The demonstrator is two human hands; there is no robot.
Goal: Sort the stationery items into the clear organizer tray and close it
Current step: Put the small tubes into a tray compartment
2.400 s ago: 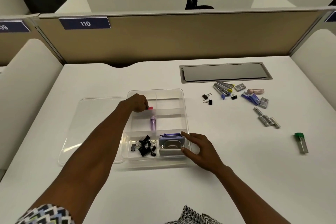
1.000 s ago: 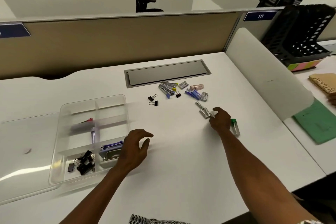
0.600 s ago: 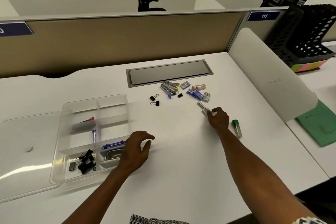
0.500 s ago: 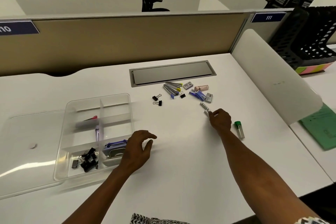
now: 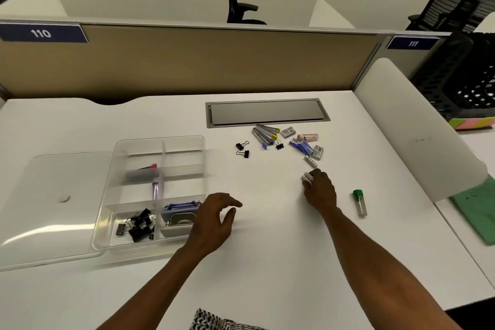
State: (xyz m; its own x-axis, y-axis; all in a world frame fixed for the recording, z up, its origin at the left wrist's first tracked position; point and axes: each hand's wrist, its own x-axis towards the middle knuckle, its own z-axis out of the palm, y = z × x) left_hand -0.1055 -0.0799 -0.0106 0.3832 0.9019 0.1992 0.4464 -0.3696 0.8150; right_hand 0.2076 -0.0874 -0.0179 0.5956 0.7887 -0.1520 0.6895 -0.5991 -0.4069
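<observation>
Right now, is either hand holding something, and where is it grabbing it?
The right hand pinches small silver tubes in its fingertips, ends poking out. The left hand holds nothing.

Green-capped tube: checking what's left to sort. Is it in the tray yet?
No, the green-capped tube lies on the desk, beyond the right hand.

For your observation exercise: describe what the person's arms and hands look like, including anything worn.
Both forearms are bare to beyond the elbow. The left hand and right hand show no gloves, and no rings are visible. A black-and-white zigzag-patterned garment shows at the bottom edge.
</observation>
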